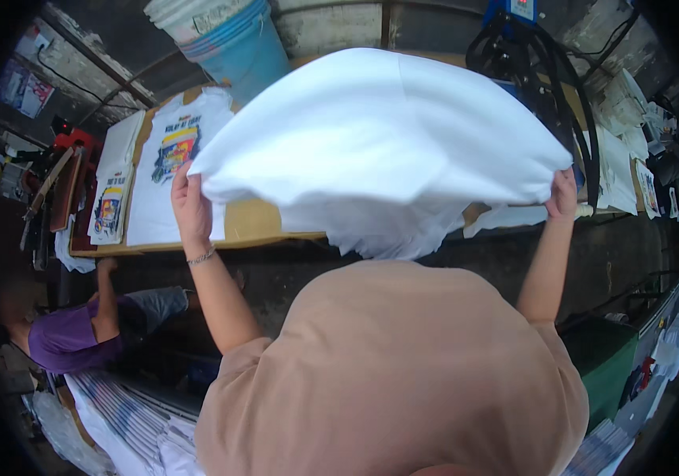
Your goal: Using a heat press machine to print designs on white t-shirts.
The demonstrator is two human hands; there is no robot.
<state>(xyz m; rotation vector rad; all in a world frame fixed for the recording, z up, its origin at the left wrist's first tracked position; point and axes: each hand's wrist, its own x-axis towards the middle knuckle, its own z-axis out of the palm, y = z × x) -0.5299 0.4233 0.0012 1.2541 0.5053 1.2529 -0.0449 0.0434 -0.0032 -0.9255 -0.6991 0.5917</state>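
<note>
A plain white shirt [355, 127] billows above the table, spread wide between my two hands. My left hand [191, 202] is closed on one corner of its edge, and my right hand [562, 194] pinches the opposite corner. The middle of the shirt's near edge sags, and more of its fabric hangs in folds below, toward my body. Just left of my left hand, a white sleeveless shirt [151, 202] with a coloured print lies flat on the table.
The brown table [256, 224] carries a folded stack of printed white shirts [109, 210] at its left end. Blue and white buckets [244, 59] stand behind. At the back right is a blue and black machine [514, 40] with dark cables. A person in purple [69, 337] sits at the left.
</note>
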